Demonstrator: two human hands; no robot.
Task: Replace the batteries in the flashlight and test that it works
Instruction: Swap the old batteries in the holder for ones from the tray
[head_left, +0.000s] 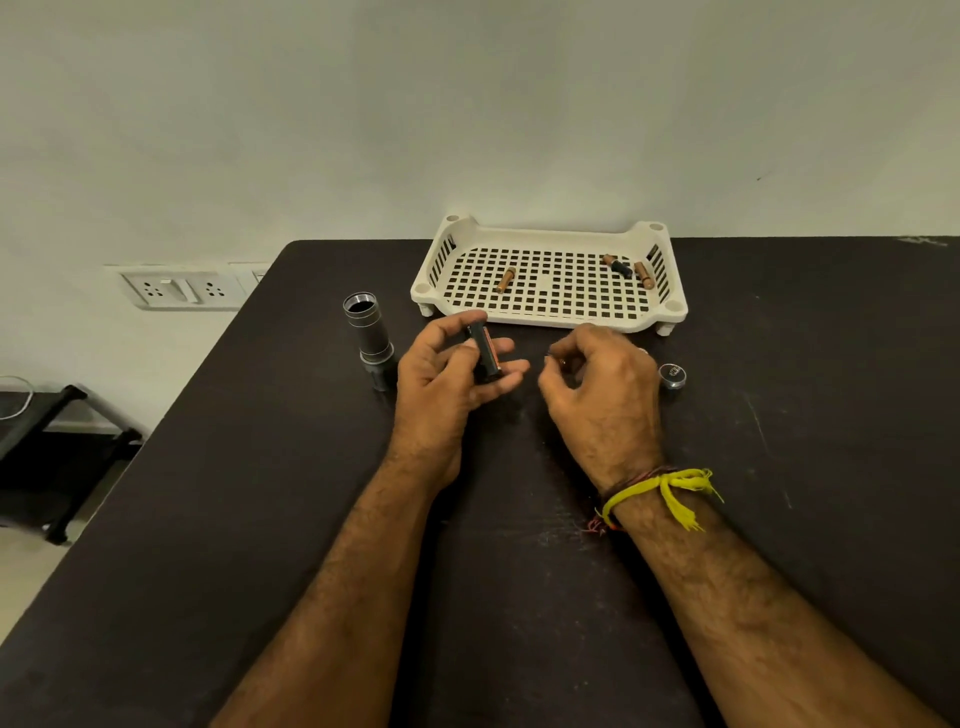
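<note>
My left hand (447, 379) grips a black battery holder (485, 356) with an orange battery showing in its side, held upright above the table. Just to its right, my right hand (597, 389) is curled, thumb and forefinger pinched close together; whether something small sits between them I cannot tell. The grey flashlight body (370, 332) stands on its head left of my left hand, its open threaded end facing up. The flashlight's tail cap (672, 376) lies on the table right of my right hand, spring side up.
A white perforated tray (550, 317) at the table's far edge holds one copper-coloured battery (505, 279) on its left and two more (643, 274) with a small black piece (621, 268) on its right. The black table (260, 493) ends at left, above a low stand (57, 457).
</note>
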